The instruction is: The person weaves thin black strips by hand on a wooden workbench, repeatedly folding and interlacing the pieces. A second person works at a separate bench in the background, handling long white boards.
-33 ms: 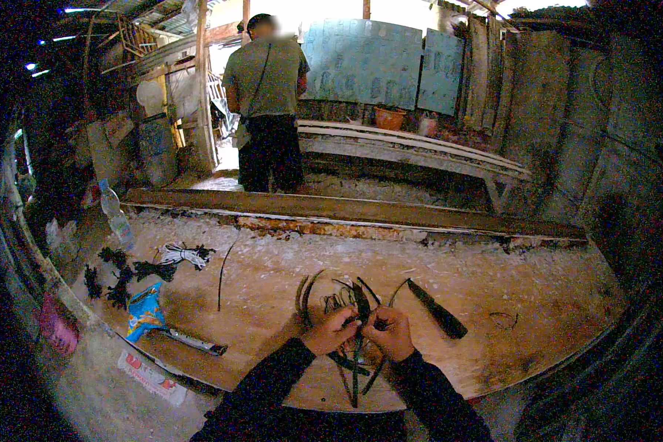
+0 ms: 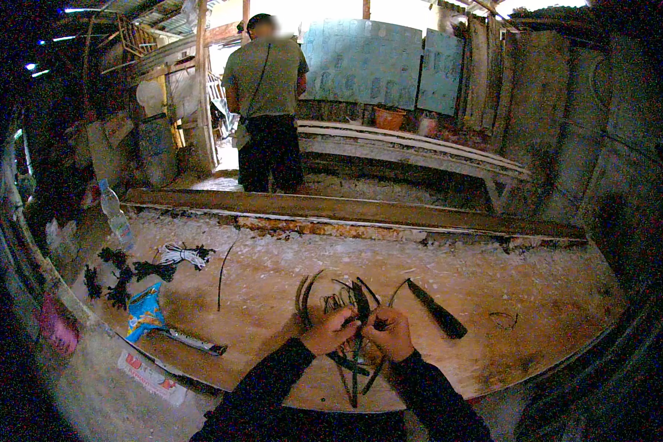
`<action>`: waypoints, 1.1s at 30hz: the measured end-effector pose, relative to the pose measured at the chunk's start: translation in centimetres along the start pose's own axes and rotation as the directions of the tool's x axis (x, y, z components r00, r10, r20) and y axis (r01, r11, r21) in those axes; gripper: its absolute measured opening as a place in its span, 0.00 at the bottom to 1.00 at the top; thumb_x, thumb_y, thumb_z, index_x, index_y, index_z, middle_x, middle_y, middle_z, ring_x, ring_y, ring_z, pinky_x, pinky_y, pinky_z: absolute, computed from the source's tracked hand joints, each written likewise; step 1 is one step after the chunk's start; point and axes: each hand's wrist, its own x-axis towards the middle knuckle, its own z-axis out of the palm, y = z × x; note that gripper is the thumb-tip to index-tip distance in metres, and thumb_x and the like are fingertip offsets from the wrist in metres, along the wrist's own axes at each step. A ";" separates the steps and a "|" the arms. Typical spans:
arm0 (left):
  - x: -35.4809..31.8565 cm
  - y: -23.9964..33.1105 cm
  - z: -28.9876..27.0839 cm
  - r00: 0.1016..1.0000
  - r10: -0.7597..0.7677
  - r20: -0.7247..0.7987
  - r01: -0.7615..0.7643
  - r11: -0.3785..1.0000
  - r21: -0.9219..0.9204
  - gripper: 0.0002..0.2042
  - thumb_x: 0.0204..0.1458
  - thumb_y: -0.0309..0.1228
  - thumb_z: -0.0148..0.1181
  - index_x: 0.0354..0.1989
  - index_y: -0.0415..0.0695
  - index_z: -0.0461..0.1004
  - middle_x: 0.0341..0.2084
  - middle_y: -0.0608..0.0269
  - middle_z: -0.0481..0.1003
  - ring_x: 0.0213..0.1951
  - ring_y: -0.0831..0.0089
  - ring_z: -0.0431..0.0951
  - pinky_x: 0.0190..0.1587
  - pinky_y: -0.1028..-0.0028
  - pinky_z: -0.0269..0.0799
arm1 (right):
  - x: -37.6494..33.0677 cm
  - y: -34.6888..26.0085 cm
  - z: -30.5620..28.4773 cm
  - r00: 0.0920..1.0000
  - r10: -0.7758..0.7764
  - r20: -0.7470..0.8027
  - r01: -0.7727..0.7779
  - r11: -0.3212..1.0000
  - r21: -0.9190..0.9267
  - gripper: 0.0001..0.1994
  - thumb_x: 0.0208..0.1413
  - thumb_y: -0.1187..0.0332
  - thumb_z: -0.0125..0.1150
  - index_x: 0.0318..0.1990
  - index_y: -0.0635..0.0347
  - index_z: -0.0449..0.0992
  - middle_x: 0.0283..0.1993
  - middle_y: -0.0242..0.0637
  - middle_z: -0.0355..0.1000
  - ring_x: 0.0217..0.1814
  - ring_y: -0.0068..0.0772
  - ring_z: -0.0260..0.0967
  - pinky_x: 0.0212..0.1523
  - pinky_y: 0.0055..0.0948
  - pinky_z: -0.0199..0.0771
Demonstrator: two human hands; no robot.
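Note:
Close together over the front middle of the table, both my hands are closed. My left hand [image 2: 330,333] pinches a dark flat strip [image 2: 360,297] that stands up between the hands. Against its lower part my right hand [image 2: 392,335] has its fingers curled in, gripping the same strip. Around and under them lie more narrow dark strips [image 2: 306,295] and loops of thin wire [image 2: 334,300], partly hidden by my fingers. Right of my right hand rests a dark tapered piece [image 2: 437,308], wide at its near end.
On the wooden table [image 2: 265,272], left, lie black cord bundles [image 2: 118,295], a white cord bundle [image 2: 184,255], a blue packet [image 2: 146,312], a dark-tipped tool [image 2: 195,342] and a clear bottle [image 2: 113,210]. Beyond the table, a person [image 2: 269,103] stands near a long bench [image 2: 412,147].

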 end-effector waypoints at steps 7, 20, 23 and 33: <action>1.1 2.3 -0.9 0.977 -0.181 0.109 0.180 0.983 0.018 0.12 0.50 0.32 0.46 0.40 0.40 0.62 0.29 0.67 0.67 0.31 0.78 0.69 0.32 0.79 0.66 | 0.7 0.7 -0.5 0.976 0.216 -0.025 -0.217 0.974 -0.069 0.03 0.37 0.75 0.54 0.19 0.60 0.66 0.19 0.25 0.63 0.23 0.17 0.59 0.26 0.18 0.59; 0.8 3.8 -1.1 0.933 -0.346 0.104 0.359 0.854 -0.378 0.09 0.48 0.34 0.48 0.35 0.42 0.64 0.24 0.70 0.66 0.24 0.81 0.68 0.19 0.82 0.67 | 0.6 0.7 -0.3 0.971 0.210 0.118 -0.238 0.914 0.330 0.02 0.43 0.74 0.53 0.23 0.62 0.68 0.24 0.27 0.66 0.28 0.18 0.61 0.33 0.18 0.61; 0.9 3.2 -1.4 0.919 -0.372 0.131 0.393 0.840 -0.373 0.08 0.48 0.33 0.48 0.32 0.42 0.64 0.24 0.70 0.65 0.25 0.81 0.68 0.22 0.81 0.68 | 0.7 0.6 -0.4 0.978 0.147 0.146 -0.182 0.944 0.274 0.03 0.43 0.74 0.54 0.23 0.62 0.68 0.24 0.27 0.66 0.28 0.18 0.61 0.33 0.18 0.61; 1.3 3.3 -2.0 0.960 -0.272 0.073 0.253 0.722 -0.644 0.09 0.48 0.30 0.47 0.36 0.41 0.67 0.31 0.61 0.70 0.33 0.74 0.70 0.38 0.77 0.65 | 1.0 2.4 -0.7 0.979 0.205 -0.002 -0.202 0.969 0.143 0.02 0.38 0.75 0.54 0.22 0.62 0.67 0.20 0.27 0.65 0.24 0.18 0.60 0.27 0.19 0.60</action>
